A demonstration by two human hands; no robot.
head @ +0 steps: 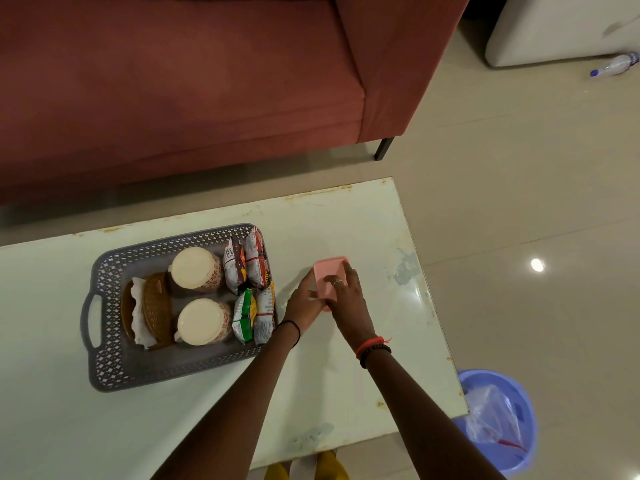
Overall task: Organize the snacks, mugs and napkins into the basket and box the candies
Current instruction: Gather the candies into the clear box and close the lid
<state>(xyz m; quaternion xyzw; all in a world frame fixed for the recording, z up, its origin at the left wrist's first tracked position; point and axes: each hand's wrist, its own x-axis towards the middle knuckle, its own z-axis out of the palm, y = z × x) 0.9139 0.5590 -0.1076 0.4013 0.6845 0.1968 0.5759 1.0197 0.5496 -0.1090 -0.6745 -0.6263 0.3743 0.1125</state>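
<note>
Beside the basket (114,368) already holding mugs (195,268), snacks (249,265) and napkins (138,317), the left hand (304,306) grips the pink box (327,268) and the right hand (346,296) presses flat on top, probably closing it.

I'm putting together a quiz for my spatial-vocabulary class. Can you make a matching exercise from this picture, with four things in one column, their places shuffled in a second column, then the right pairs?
Things
1. pink box
2. mugs
3. blue bin
4. plastic bottle

Places
A. lying on the floor by the white furniture
B. in the grey basket, beside the snack packets
C. on the floor at the table's near right corner
D. on the table, with the left hand and right hand on it

Pairs: 1-D, 2-B, 3-C, 4-A
</note>
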